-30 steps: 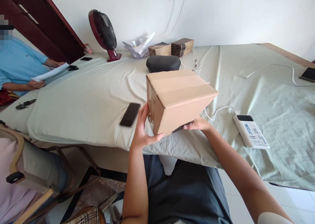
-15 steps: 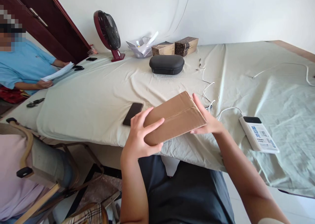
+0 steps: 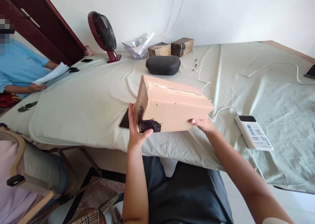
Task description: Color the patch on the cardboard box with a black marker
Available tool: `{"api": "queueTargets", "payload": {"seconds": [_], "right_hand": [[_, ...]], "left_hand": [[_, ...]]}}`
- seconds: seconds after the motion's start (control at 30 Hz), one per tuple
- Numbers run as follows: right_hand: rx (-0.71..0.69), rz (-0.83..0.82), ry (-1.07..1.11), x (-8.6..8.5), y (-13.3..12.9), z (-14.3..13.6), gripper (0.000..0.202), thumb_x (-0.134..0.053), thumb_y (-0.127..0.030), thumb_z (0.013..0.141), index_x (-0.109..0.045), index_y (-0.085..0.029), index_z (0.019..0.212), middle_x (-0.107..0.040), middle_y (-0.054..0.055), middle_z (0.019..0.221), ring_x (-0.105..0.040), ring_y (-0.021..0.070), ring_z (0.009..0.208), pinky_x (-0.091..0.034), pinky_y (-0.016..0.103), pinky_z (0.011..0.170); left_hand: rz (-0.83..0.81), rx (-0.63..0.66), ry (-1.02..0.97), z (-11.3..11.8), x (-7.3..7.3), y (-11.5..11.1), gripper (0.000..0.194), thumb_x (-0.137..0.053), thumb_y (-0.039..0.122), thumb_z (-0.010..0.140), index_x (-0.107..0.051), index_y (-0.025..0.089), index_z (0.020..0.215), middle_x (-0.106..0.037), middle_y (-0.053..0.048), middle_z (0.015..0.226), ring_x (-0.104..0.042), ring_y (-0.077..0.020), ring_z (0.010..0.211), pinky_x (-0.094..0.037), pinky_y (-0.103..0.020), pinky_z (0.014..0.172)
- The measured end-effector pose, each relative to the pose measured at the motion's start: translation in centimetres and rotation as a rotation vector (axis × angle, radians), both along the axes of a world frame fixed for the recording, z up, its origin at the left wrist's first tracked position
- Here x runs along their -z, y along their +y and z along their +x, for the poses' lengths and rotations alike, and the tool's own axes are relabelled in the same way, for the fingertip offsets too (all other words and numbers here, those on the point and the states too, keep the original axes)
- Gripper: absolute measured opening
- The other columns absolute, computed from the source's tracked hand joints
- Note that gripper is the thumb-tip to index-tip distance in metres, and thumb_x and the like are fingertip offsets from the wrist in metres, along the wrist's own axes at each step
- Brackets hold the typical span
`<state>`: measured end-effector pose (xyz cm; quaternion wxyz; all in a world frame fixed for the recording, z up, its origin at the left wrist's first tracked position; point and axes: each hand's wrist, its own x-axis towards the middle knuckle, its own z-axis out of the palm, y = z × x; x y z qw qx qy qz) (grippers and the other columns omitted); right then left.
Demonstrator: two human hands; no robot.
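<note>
Between my two hands is a brown cardboard box (image 3: 172, 105), tilted and raised over the near edge of the table. My left hand (image 3: 137, 128) grips its lower left corner, where a black scribbled patch (image 3: 150, 124) marks the cardboard; the thumb lies on the front and the fingers are behind the left end. At the lower right, my right hand (image 3: 203, 123) clasps the box, its thumb on the front face and its other fingers hidden underneath. A dark phone (image 3: 124, 119) lies on the cloth, partly covered by my left hand and the box.
A black zip case (image 3: 163, 65), two patterned boxes (image 3: 182, 47), a plastic basket (image 3: 134, 51) and a fan (image 3: 104, 35) stand farther back. A white power bank (image 3: 254, 133) with a cable lies right. At left, a person in blue (image 3: 22, 66) holds papers (image 3: 51, 74).
The box has been turned over in my hands, bringing the black-marked corner and a taped seam into view. My left hand has shifted from the broad face to the lower left corner.
</note>
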<state>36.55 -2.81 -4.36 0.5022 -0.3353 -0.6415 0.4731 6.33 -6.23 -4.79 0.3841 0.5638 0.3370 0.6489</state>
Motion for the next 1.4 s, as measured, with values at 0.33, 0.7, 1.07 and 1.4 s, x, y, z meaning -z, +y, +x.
{"api": "queueTargets", "payload": {"seconds": [0.33,0.7,1.07,1.4], "right_hand": [[-0.269,0.033,-0.004,1.0,1.8,2.5,0.127,-0.085,-0.079,0.075,-0.02,-0.038,0.177,-0.049,0.014,0.172,-0.049,0.0375,0.158,-0.033,0.062,0.132],[-0.392,-0.022,-0.11,0.5,0.2,1.8,0.137,-0.087,-0.075,0.073,-0.009,-0.038,0.179,-0.047,0.013,0.172,-0.054,0.0403,0.154,-0.045,0.057,0.126],[-0.216,-0.26,-0.005,1.0,0.8,0.6,0.1,-0.05,-0.095,0.085,-0.052,-0.033,0.163,-0.073,0.011,0.146,-0.067,0.0405,0.139,-0.061,0.054,0.108],[0.33,0.085,-1.058,2.5,3.0,5.9,0.039,-0.054,-0.013,0.084,-0.077,-0.02,0.115,-0.072,0.019,0.123,-0.06,0.0404,0.123,-0.044,0.063,0.113]], "left_hand": [[-0.041,-0.136,-0.13,0.7,-1.3,-0.2,0.12,-0.094,0.06,0.066,-0.04,0.037,0.17,-0.062,-0.009,0.158,-0.056,-0.0398,0.151,-0.044,-0.054,0.129],[-0.17,-0.058,-0.285,2.5,-2.3,-0.8,0.107,-0.088,0.067,0.076,-0.043,0.039,0.169,-0.064,-0.007,0.16,-0.059,-0.0356,0.151,-0.05,-0.047,0.124],[-0.283,0.203,-0.142,3.5,-0.7,-0.1,0.106,-0.084,0.057,0.081,-0.034,0.039,0.173,-0.04,-0.009,0.179,-0.049,-0.038,0.159,-0.048,-0.049,0.126],[-0.136,0.087,-0.129,0.5,1.2,1.6,0.109,-0.09,0.055,0.071,-0.042,0.039,0.168,-0.05,-0.009,0.171,-0.052,-0.0391,0.154,-0.052,-0.048,0.121]]}}
